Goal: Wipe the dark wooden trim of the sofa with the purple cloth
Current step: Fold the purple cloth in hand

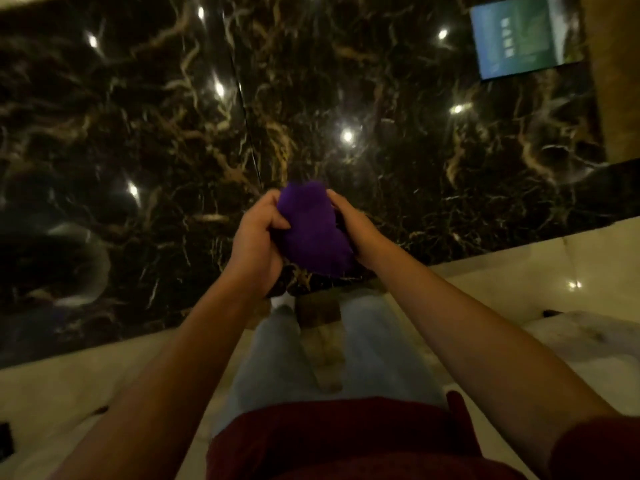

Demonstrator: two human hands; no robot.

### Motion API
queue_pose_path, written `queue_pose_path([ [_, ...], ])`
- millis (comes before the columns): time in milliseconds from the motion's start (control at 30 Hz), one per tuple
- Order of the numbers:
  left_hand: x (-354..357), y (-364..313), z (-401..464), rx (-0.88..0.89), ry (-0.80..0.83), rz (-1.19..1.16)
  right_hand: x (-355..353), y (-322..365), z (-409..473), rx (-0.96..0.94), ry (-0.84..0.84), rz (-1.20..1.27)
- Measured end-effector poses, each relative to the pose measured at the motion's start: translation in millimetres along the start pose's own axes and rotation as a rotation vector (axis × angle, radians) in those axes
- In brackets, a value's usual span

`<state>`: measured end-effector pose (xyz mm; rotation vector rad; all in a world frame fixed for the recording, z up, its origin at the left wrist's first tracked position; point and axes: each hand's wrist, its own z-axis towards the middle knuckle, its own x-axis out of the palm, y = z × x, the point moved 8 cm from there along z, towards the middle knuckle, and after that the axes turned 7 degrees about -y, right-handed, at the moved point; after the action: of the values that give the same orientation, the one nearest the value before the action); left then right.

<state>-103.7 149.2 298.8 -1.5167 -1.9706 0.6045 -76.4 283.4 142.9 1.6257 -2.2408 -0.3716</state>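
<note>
1. Bottom of the frame: a person in a dark red top (346,441) and pale trousers (277,358) stands on a cream floor (86,386), both bare forearms stretched forward and slightly up toward mid-frame.

2. Centre of the frame: the cloth (311,230), purple and bunched into a wad, sits between the two hands, held in the air well above the floor.

3. The left hand (254,237) curls round the cloth's left side, thumb pressed into the fabric and fingers wrapped beneath; the right hand (353,226) cups the right side, fingers closed behind the wad. Both hands are clamped on the cloth; they appear to be gathering or folding it.

4. Upper half of the frame: a black, gold-veined marble floor (173,133) dotted with reflected lamps, and a blue-green panel (519,36) at upper right.

5. No sofa or dark wooden trim is visible. Judging by that, wiping has not begun: the cloth is in hand, and reaching the trim and wiping it all remain to be done.
</note>
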Motion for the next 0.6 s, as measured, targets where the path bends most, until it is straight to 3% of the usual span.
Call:
queue_pose_path([
  [133,5.2,-10.6,-37.1,-0.047,0.150,-0.105,8.0,10.4,-60.0,-0.047,0.122,0.118],
  [267,-16.2,-40.4,-73.7,0.011,0.231,-0.058,27.4,9.0,-120.3,-0.174,0.110,0.213],
  [467,-60.9,-92.9,-121.7,0.141,0.238,0.079,49.2,26.8,-231.2,-0.415,0.115,0.276],
  [600,-72.2,-96.3,-143.6,0.070,0.254,-0.015,58.9,52.2,-299.2,-0.580,0.136,0.272],
])
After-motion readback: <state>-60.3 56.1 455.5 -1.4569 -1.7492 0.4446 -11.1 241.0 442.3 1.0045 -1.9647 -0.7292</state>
